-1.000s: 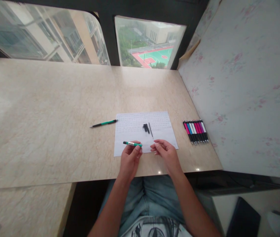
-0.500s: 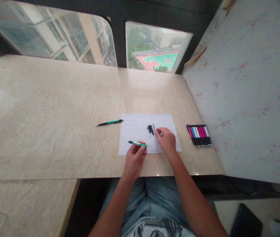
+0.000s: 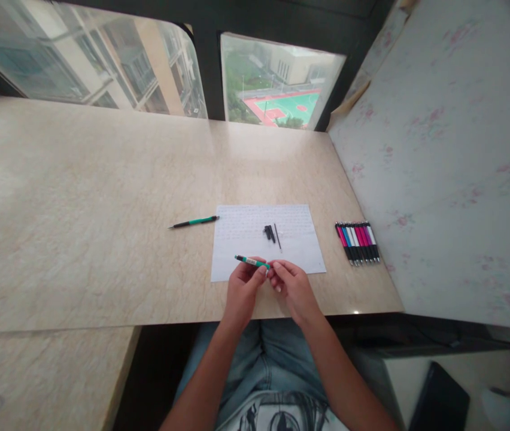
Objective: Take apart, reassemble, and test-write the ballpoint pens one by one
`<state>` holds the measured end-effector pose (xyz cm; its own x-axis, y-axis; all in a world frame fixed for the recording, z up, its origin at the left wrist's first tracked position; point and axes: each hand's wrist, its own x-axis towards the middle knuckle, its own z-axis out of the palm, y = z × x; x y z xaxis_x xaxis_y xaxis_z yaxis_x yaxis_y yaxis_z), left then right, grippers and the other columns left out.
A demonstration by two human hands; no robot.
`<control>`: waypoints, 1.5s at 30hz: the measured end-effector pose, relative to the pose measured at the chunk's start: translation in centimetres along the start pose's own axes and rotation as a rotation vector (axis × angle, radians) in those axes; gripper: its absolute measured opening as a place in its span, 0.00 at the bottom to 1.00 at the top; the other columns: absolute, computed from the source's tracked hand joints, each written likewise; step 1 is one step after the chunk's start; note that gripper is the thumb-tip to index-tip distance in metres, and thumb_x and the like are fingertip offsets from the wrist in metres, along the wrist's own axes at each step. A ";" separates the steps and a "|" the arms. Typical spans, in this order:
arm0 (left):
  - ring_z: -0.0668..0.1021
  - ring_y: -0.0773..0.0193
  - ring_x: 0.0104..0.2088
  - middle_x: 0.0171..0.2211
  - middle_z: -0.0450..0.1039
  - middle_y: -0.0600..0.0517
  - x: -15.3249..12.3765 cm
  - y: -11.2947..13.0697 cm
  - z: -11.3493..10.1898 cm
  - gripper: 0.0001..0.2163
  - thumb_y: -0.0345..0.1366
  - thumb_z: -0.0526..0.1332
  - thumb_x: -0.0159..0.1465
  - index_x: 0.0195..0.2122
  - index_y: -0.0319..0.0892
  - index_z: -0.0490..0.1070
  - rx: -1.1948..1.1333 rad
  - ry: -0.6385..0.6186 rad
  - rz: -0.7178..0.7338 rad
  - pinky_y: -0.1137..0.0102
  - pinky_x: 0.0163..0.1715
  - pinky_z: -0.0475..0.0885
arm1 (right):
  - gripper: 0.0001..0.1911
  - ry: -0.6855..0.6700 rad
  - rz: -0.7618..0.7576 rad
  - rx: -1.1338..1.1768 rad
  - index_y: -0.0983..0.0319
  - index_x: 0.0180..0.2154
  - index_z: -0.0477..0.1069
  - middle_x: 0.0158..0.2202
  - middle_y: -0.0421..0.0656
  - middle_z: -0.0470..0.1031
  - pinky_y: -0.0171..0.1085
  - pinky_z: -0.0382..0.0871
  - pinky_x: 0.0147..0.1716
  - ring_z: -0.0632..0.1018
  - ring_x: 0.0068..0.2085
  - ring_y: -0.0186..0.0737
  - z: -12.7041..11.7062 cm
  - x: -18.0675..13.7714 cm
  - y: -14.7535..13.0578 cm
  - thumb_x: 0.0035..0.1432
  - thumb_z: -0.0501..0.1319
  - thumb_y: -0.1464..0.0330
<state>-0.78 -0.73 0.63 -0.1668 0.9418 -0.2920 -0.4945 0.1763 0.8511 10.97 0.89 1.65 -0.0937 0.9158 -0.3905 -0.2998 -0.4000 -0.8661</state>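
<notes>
My left hand [image 3: 242,293] is closed on a green pen barrel [image 3: 251,261] with a black end and a pale label, its black end pointing left. At the barrel's right end, the fingers of my right hand [image 3: 295,292] are pinched together close to the left fingertips. Whatever lies between the right fingertips is too small to make out. Beyond both hands, several short black pen parts [image 3: 269,233] and a thin dark refill [image 3: 278,236] lie on a sheet of written paper [image 3: 223,251].
A green and black pen [image 3: 194,222] lies left of the paper, its tip pointing left. Several pink, white, blue and purple pens [image 3: 357,242] lie in a row by the wallpapered wall [image 3: 452,179]. The stone-patterned tabletop [image 3: 102,209] runs back to a window.
My right hand has drawn back from beside the refill toward me and left, meeting the barrel's end. The left hand still holds the barrel. The view has shifted slightly.
</notes>
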 end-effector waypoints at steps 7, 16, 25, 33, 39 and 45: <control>0.71 0.64 0.28 0.28 0.72 0.52 -0.9 1.9 0.6 0.02 0.33 0.67 0.58 0.32 0.44 0.77 0.557 -0.076 0.359 0.70 0.31 0.66 | 0.14 -0.008 0.131 0.208 0.62 0.28 0.75 0.23 0.38 0.71 0.31 0.57 0.20 0.66 0.23 0.30 0.3 0.2 0.5 0.47 0.70 0.59; 0.75 0.63 0.30 0.29 0.75 0.51 -0.6 1.4 0.2 0.07 0.37 0.68 0.58 0.37 0.42 0.76 0.458 -0.055 0.197 0.69 0.34 0.68 | 0.13 -0.015 0.149 0.270 0.63 0.31 0.76 0.25 0.38 0.72 0.29 0.61 0.22 0.68 0.24 0.29 0.4 -0.1 0.4 0.47 0.72 0.61; 0.73 0.71 0.30 0.33 0.73 0.52 -0.1 0.6 0.0 0.11 0.34 0.71 0.53 0.37 0.40 0.77 -0.176 -0.004 -0.130 0.74 0.33 0.68 | 0.13 -0.017 0.068 0.118 0.62 0.33 0.76 0.27 0.40 0.74 0.31 0.59 0.22 0.70 0.26 0.31 -0.6 -0.5 0.4 0.49 0.70 0.60; 0.72 0.70 0.29 0.32 0.73 0.52 0.1 -0.4 -0.6 0.13 0.37 0.71 0.55 0.41 0.40 0.76 -0.100 -0.058 -0.093 0.74 0.31 0.67 | 0.13 0.060 -0.053 -0.094 0.60 0.33 0.75 0.27 0.40 0.76 0.33 0.63 0.25 0.71 0.26 0.33 -0.5 -0.9 -0.4 0.52 0.67 0.58; 0.76 0.64 0.34 0.36 0.77 0.49 -0.3 -0.1 0.2 0.16 0.39 0.70 0.55 0.45 0.42 0.76 0.061 -0.039 -0.023 0.70 0.37 0.70 | 0.08 0.001 -0.265 -0.444 0.58 0.39 0.75 0.34 0.43 0.78 0.37 0.69 0.30 0.76 0.33 0.40 -0.4 -1.2 -0.8 0.57 0.62 0.64; 0.77 0.60 0.37 0.35 0.77 0.48 -0.3 0.0 0.6 0.12 0.40 0.71 0.54 0.37 0.40 0.77 0.126 -0.022 0.022 0.68 0.40 0.71 | 0.07 0.051 -0.469 -0.748 0.56 0.37 0.77 0.33 0.44 0.77 0.40 0.69 0.32 0.75 0.32 0.42 -0.7 -1.5 -0.7 0.56 0.61 0.67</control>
<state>-0.20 -0.86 1.02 -0.1574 0.9516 -0.2640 -0.3792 0.1887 0.9059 12.00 -0.25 2.65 -0.0695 0.9959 0.0582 0.4046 0.0815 -0.9108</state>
